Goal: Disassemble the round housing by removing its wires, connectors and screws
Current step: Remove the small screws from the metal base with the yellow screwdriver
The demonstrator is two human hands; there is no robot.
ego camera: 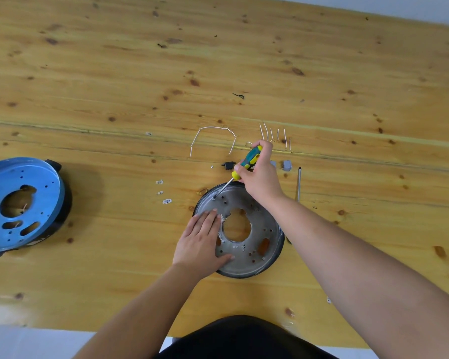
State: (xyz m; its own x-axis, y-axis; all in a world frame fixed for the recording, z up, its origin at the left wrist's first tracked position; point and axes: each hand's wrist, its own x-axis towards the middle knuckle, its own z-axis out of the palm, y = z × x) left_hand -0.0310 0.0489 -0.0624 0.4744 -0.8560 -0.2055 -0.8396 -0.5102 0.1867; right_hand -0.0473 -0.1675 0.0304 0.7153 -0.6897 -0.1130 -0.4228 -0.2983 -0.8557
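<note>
A: So, how far along?
B: Left hand (201, 238) lies flat on the housing (240, 230), near the tabletop (114, 73) edge; right hand (258, 174) grips the screwdriver (246, 163) on a screw (213, 198).
A: And beyond?
B: Wires (213, 138) and connectors (287, 165) already lie out; some screws seem left.

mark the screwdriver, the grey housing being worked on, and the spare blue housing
screwdriver (250, 159): head view, on the green and yellow handle.
grey housing (260, 255): head view, on the bare metal plate near its lower right.
blue housing (40, 189): head view, on the blue plate's upper right part.
</note>
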